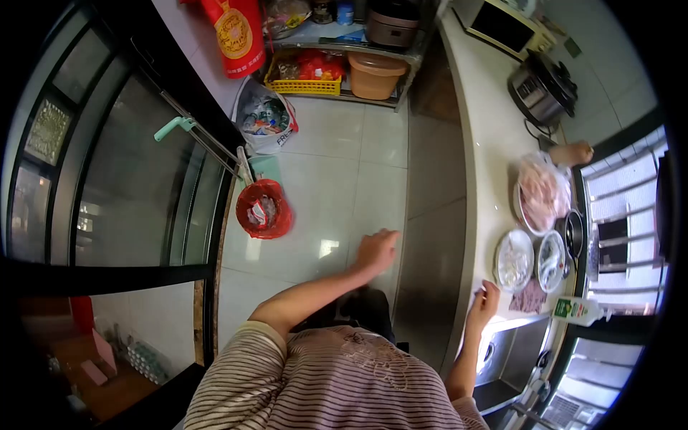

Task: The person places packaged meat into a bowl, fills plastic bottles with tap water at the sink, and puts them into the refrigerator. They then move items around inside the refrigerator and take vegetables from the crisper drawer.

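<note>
My left hand hangs in the air over the tiled floor, beside the counter front. Its fingers are loosely bent and apart, and nothing shows in them. At the counter edge, just before the sink, my right hand has its fingers drawn together, with a small pale bit at their tips too small to name. Closest to it is a white bowl with pale pieces inside. Beside that stands a second bowl, its contents unclear. Behind them, a plastic bag of pale pink food rests in a dish.
A patterned cloth and a white-green bottle lie near the sink. Farther along the counter stand a pressure cooker and a microwave. On the floor are a red-lined bin and a bag of rubbish.
</note>
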The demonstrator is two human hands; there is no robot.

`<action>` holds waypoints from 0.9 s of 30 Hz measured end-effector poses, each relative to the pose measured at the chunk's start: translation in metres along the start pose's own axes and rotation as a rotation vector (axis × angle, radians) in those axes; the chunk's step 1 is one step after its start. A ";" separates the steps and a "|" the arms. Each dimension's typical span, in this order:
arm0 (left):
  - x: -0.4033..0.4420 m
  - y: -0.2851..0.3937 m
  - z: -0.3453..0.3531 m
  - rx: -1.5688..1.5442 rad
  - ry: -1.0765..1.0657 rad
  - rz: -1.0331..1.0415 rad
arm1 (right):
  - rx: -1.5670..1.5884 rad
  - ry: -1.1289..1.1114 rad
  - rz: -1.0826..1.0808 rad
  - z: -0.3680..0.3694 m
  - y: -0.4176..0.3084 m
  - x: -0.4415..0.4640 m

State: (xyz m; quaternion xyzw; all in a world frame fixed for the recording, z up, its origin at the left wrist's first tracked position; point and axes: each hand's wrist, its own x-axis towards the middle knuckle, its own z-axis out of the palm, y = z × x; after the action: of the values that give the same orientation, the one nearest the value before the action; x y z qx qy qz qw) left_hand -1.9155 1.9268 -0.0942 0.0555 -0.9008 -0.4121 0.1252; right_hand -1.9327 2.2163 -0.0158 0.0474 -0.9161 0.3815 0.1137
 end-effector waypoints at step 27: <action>0.205 -0.558 -0.182 0.249 0.214 -1.038 | 0.055 -1.177 -0.299 0.691 -0.212 0.312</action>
State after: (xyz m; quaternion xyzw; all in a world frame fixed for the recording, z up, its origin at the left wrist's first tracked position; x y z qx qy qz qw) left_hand -2.0649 1.3873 -0.3646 0.5492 -0.7792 -0.3019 -0.0111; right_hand -2.3171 1.5765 -0.2653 0.3816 -0.7985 0.2946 -0.3606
